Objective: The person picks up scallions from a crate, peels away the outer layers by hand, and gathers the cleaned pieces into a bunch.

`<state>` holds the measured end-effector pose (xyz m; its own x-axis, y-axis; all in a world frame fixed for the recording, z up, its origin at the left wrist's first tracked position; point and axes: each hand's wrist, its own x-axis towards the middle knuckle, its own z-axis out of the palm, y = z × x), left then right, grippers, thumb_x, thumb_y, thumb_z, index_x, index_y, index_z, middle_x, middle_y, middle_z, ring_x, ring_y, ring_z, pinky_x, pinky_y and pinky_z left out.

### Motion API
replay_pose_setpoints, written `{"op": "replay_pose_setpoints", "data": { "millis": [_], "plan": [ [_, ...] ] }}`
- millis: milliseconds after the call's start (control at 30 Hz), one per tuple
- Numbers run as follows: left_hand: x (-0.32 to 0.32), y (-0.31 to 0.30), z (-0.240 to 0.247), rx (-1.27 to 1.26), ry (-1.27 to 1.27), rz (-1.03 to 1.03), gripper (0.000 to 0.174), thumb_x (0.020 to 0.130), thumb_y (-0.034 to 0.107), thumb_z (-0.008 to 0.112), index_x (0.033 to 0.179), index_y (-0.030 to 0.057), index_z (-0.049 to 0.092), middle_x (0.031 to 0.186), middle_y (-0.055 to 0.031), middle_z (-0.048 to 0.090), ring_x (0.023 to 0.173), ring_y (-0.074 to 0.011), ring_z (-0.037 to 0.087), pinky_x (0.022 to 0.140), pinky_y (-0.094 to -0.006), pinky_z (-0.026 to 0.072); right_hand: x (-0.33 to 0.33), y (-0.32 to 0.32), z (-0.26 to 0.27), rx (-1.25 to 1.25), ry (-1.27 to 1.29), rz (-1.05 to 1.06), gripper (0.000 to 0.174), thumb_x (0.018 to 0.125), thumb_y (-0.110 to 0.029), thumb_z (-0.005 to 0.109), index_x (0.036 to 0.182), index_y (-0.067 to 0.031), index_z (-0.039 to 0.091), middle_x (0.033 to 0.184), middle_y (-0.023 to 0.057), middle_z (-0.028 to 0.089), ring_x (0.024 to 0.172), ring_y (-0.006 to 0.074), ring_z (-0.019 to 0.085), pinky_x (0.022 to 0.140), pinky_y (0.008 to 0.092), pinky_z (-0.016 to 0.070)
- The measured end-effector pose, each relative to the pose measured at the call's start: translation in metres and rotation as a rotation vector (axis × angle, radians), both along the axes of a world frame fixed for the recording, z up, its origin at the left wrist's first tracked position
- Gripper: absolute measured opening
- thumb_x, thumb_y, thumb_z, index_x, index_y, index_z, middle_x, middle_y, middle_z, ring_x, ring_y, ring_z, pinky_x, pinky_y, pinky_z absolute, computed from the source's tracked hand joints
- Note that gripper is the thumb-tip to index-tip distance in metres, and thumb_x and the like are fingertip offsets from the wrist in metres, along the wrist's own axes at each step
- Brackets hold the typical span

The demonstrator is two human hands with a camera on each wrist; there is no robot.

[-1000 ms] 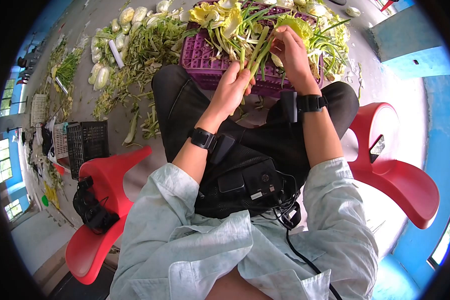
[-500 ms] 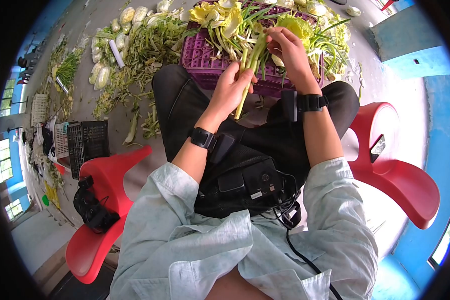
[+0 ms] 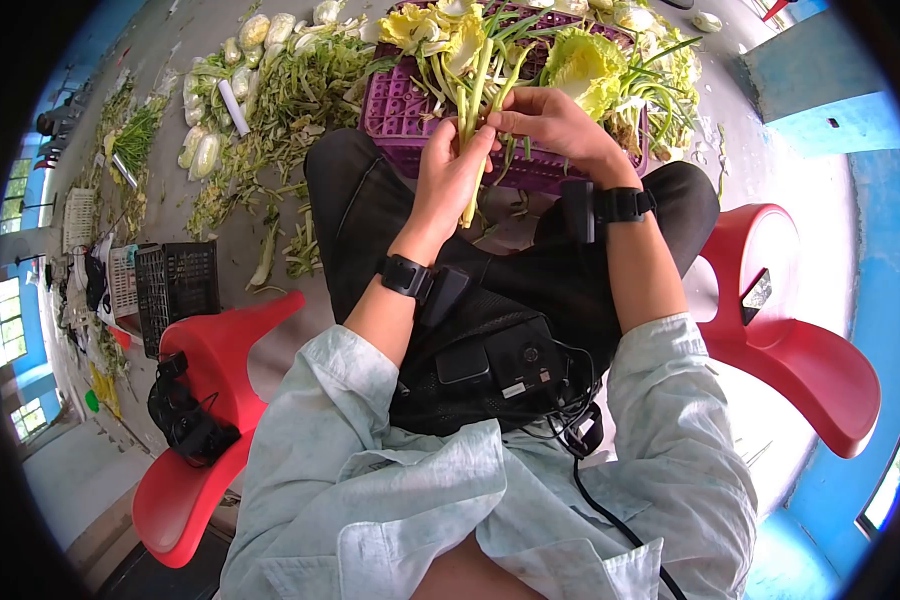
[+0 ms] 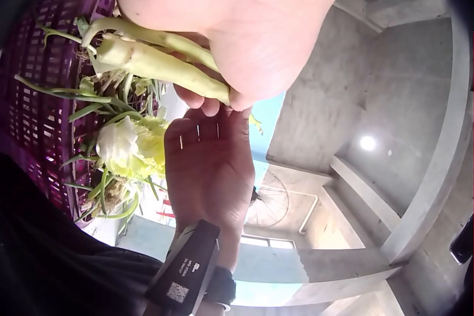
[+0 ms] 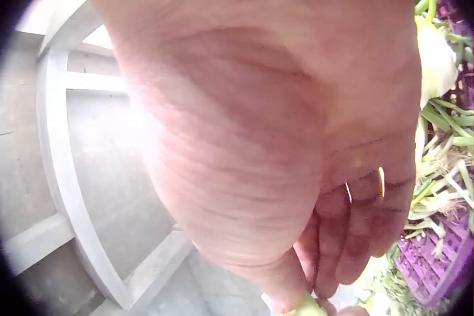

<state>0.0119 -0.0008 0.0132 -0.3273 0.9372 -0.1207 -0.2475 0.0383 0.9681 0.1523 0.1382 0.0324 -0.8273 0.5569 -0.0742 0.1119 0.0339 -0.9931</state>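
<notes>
My left hand (image 3: 444,182) grips a small bunch of long, pale-green vegetable stalks (image 3: 478,82), held upright over the near side of a purple crate (image 3: 395,112). Thumb and fingers of my right hand (image 3: 552,125) pinch at the bunch beside the left fingertips. Seen from the left wrist, two thick stalk ends (image 4: 159,65) stick out below the left palm. Only a short bit of green stalk (image 5: 305,307) shows at the right thumb tip in the right wrist view. Yellow-green cabbage leaves (image 3: 584,70) and green onions with roots (image 3: 625,130) lie on the crate.
Trimmed leaves (image 3: 315,85) and several cabbage heads (image 3: 205,155) cover the floor at the left. Red plastic seats (image 3: 200,350) flank me, one carrying a black device (image 3: 182,410), the other a phone (image 3: 756,296). A black crate (image 3: 177,285) stands farther left.
My right hand has come down and left from the stalks' upper part to beside the left fingertips. The bunch now stands more upright, its lower ends below the left hand.
</notes>
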Motion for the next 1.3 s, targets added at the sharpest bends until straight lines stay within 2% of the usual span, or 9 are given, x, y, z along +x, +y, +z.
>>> {"op": "replay_pose_setpoints", "data": {
  "millis": [67, 333, 467, 567, 667, 767, 867, 967, 1300],
  "plan": [
    [0.0, 0.001, 0.0, -0.005, -0.008, -0.001, 0.023, 0.102, 0.021, 0.065, 0.118, 0.0054, 0.062, 0.093, -0.0021, 0.066, 0.075, -0.0063, 0.057, 0.066, -0.021, 0.0452, 0.002, 0.004, -0.002, 0.011, -0.032, 0.034, 0.032, 0.097, -0.028, 0.074, 0.111, 0.0, 0.071, 0.099, 0.0011, 0.071, 0.092, 0.0087, 0.061, 0.085, 0.0268, 0.0492],
    [-0.002, 0.001, -0.001, -0.01, 0.013, 0.01, 0.023, 0.1, 0.021, 0.066, 0.116, 0.005, 0.064, 0.091, -0.0017, 0.066, 0.076, -0.0062, 0.057, 0.067, -0.0212, 0.0441, 0.0, 0.0, 0.004, 0.086, -0.08, 0.009, 0.03, 0.096, -0.028, 0.074, 0.105, 0.0002, 0.072, 0.092, -0.0005, 0.069, 0.086, 0.007, 0.058, 0.078, 0.0257, 0.0481],
    [-0.002, 0.003, -0.004, 0.003, 0.018, 0.038, 0.022, 0.1, 0.022, 0.066, 0.115, 0.006, 0.063, 0.09, -0.0006, 0.065, 0.073, -0.0037, 0.053, 0.062, -0.0203, 0.0394, -0.001, -0.007, 0.013, 0.088, -0.046, -0.068, 0.026, 0.096, -0.026, 0.074, 0.098, -0.0004, 0.073, 0.086, -0.0012, 0.069, 0.079, 0.006, 0.057, 0.07, 0.0254, 0.0453],
    [-0.002, 0.0, 0.003, -0.052, -0.01, 0.026, 0.02, 0.1, 0.022, 0.066, 0.113, 0.0069, 0.063, 0.09, 0.0002, 0.065, 0.068, -0.0018, 0.048, 0.057, -0.0198, 0.0352, -0.003, 0.003, -0.011, 0.041, 0.047, -0.144, 0.027, 0.096, -0.029, 0.075, 0.097, -0.0022, 0.073, 0.084, -0.003, 0.066, 0.077, 0.0046, 0.054, 0.068, 0.0241, 0.0429],
    [-0.002, -0.001, 0.003, -0.065, -0.025, 0.012, 0.019, 0.1, 0.023, 0.066, 0.112, 0.0075, 0.063, 0.089, 0.0005, 0.064, 0.066, -0.0009, 0.045, 0.055, -0.0194, 0.0326, -0.001, 0.003, -0.001, -0.056, 0.019, -0.201, 0.024, 0.098, -0.028, 0.072, 0.101, -0.0041, 0.071, 0.094, -0.0049, 0.067, 0.089, 0.0034, 0.06, 0.083, 0.0213, 0.0483],
    [-0.003, 0.0, 0.0, -0.054, -0.013, 0.013, 0.019, 0.1, 0.023, 0.066, 0.111, 0.0075, 0.063, 0.089, 0.0004, 0.064, 0.066, -0.0009, 0.045, 0.055, -0.019, 0.0321, 0.001, 0.005, -0.001, -0.093, 0.01, -0.201, 0.024, 0.098, -0.027, 0.072, 0.103, -0.004, 0.07, 0.096, -0.0041, 0.067, 0.09, 0.0048, 0.062, 0.085, 0.0225, 0.0494],
    [-0.002, 0.0, 0.001, -0.049, -0.027, 0.012, 0.019, 0.1, 0.023, 0.066, 0.11, 0.0071, 0.063, 0.088, 0.0002, 0.063, 0.066, -0.001, 0.045, 0.055, -0.019, 0.0321, 0.002, 0.006, -0.003, -0.082, 0.024, -0.087, 0.024, 0.098, -0.027, 0.073, 0.105, -0.0038, 0.071, 0.099, -0.0027, 0.069, 0.092, 0.0063, 0.063, 0.087, 0.024, 0.0498],
    [-0.003, 0.0, 0.001, -0.044, -0.041, 0.01, 0.019, 0.1, 0.023, 0.066, 0.109, 0.0068, 0.063, 0.088, 0.0, 0.063, 0.066, -0.0011, 0.045, 0.055, -0.0189, 0.0324, -0.002, 0.004, -0.007, -0.073, 0.088, -0.122, 0.02, 0.094, -0.024, 0.077, 0.096, -0.0046, 0.072, 0.087, -0.0037, 0.067, 0.082, 0.0048, 0.058, 0.077, 0.0235, 0.0446],
    [-0.002, -0.001, 0.004, -0.009, -0.072, 0.013, 0.018, 0.099, 0.022, 0.068, 0.107, 0.0073, 0.062, 0.087, 0.0009, 0.062, 0.065, -0.0014, 0.045, 0.055, -0.0188, 0.0323, 0.0, 0.002, -0.003, -0.219, 0.138, -0.149, 0.015, 0.093, -0.021, 0.077, 0.096, -0.0066, 0.073, 0.089, -0.003, 0.069, 0.084, 0.0065, 0.061, 0.079, 0.0249, 0.0465]
  ]
}}
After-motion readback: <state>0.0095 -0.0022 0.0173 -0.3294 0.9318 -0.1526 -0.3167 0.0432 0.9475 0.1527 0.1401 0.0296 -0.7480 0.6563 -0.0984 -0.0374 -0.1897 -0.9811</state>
